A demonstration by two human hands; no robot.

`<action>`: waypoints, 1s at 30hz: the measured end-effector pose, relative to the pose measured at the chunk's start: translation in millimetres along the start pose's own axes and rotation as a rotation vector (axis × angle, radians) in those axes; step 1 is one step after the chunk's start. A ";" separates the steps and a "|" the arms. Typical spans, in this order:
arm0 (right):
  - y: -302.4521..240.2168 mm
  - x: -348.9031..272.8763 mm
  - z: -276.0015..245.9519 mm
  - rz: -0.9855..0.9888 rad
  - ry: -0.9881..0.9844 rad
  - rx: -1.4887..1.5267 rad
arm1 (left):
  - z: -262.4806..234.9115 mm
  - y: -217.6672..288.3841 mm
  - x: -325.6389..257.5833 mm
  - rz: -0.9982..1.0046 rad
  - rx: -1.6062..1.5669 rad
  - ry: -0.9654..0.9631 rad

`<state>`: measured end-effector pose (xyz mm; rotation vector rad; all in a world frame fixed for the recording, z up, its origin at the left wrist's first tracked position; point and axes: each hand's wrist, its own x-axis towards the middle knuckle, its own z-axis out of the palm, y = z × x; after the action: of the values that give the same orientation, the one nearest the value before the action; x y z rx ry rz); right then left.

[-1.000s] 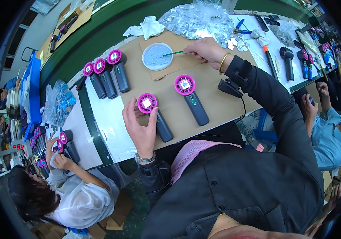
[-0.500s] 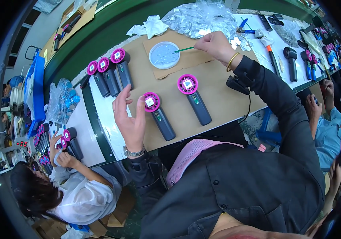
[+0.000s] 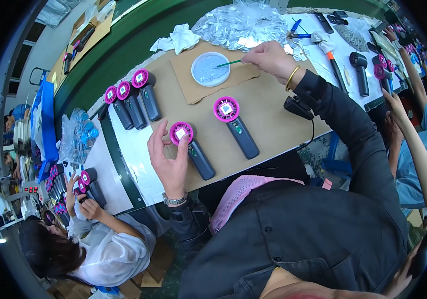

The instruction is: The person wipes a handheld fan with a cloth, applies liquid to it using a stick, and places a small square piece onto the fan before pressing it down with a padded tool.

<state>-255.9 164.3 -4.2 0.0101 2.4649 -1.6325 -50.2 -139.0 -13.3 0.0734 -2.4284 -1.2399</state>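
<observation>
Pinching a thin green stick (image 3: 229,64) between closed thumb and fingers, the right hand (image 3: 268,57) (head view) keeps its tip in pale blue gel (image 3: 208,75) within a round white plastic dish (image 3: 194,74). The left hand (image 3: 170,167), thumb and fingers apart, flanks the round magenta head of a dark grey handheld device (image 3: 197,153); its thumb overlaps the white central square. Whether it presses there cannot be told. A second, similar device (image 3: 238,130), its square bearing a blue-grey blob, lies to the right.

Lit red digits appear on a small display (image 3: 31,189) at far left; markings on the devices are too small to read.

Compared with half a second earlier, the left hand has moved from beside the magenta head to overlap it; the stick remains in the gel.

Both devices lie on brown board (image 3: 278,124), handles directed toward the near edge of the worktop (image 3: 141,162). Bare board separates them from each other and from the dish.
</observation>
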 end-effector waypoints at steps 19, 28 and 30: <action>-8.1 -0.5 19.8 0.212 -0.115 0.304 | 7.8 -9.8 -11.7 -0.046 -0.033 0.002; -21.6 -17.0 -7.5 0.166 -0.174 0.513 | 11.3 -12.9 -15.1 -0.111 -0.029 -0.010; -19.3 -20.5 -13.3 0.065 -0.191 0.542 | 14.5 -11.5 -14.6 -0.112 -0.055 -0.006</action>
<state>-239.8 170.8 21.6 0.0080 1.8054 -2.1041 -44.0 -131.6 -34.7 0.1929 -2.4224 -1.3561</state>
